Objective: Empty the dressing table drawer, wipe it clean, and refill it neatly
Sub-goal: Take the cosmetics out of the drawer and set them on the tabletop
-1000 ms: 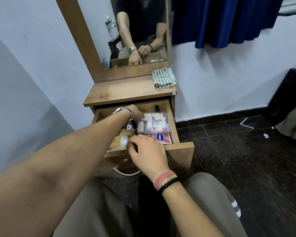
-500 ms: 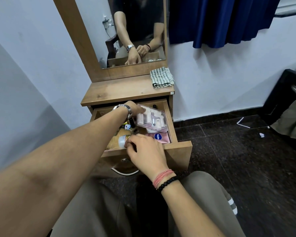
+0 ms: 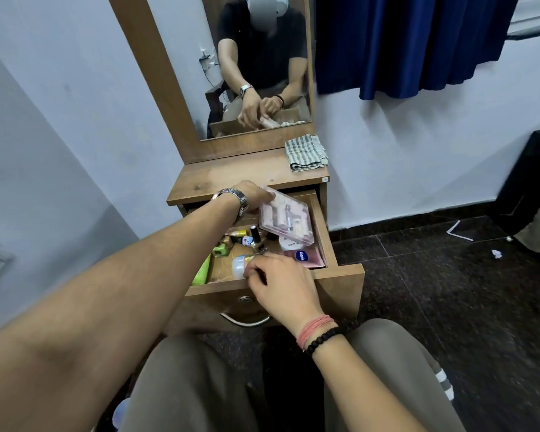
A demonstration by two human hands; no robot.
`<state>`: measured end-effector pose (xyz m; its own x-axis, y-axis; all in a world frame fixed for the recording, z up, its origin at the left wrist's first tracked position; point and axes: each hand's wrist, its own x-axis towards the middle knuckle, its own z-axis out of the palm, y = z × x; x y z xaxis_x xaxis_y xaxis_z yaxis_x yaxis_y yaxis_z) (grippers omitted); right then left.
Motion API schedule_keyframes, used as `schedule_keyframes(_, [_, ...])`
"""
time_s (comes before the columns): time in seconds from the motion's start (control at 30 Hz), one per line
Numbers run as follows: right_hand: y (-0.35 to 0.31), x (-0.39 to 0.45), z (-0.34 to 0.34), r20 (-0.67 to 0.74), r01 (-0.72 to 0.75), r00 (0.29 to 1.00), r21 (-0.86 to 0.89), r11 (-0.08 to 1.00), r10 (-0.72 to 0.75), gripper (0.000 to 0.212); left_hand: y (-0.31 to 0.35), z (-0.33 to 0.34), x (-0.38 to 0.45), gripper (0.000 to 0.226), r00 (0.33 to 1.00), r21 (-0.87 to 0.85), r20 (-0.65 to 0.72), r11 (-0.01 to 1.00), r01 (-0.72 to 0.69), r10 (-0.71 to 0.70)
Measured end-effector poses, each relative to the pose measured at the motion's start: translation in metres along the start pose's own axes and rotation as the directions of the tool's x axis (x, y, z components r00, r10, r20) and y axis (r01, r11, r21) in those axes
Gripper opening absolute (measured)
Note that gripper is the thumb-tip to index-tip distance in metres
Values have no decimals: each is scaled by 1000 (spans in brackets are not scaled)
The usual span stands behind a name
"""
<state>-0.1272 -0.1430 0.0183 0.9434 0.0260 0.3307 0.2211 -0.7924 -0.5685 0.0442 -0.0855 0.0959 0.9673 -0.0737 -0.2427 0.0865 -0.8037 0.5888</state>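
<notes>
Over the open drawer (image 3: 340,277), left hand (image 3: 253,194) has raised the clear case (image 3: 286,219) higher

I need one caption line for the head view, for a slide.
Left hand lifts a clear case from the open drawer; right hand grips a small jar.

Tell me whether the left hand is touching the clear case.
Touching. The head view shows the left hand gripping the far corner of the clear case, tilting it up over the drawer.
</notes>
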Motion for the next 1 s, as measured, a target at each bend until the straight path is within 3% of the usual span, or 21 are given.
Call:
schedule_keyframes(0.13, [1, -1, 0, 7, -3, 1000, 16, 1000, 2, 18, 3, -26, -10, 37, 997, 51, -62, 998, -49, 52])
schedule_keyframes(0.27, [0, -2, 1, 10, -8, 1000, 19, 1000, 7, 17, -7, -57, -9, 37, 999, -318, -27, 948, 13, -22])
schedule_keyframes(0.43, [-1, -2, 2, 4, 1, 1000, -16, 1000, -1, 16, -34, -90, 2, 29, 985, -617, 11, 774, 144, -174])
schedule_keyframes(0.57, [-1, -2, 2, 11, 0, 1000, -19, 1000, 0, 15, -61, -104, 13, 28, 969, -677, 17, 710, 193, -247])
schedule_keyframes(0.87, [-1, -2, 3, 2, -6, 1000, -65, 998, 6, 16, -95, -112, 47, 32, 945, -790, -56, 593, 156, -323])
schedule_keyframes(1.0, [-3, -1, 4, -10, -18, 1000, -61, 998, 18, 14, -106, -107, 60, 37, 941, -737, -148, 668, 100, -304])
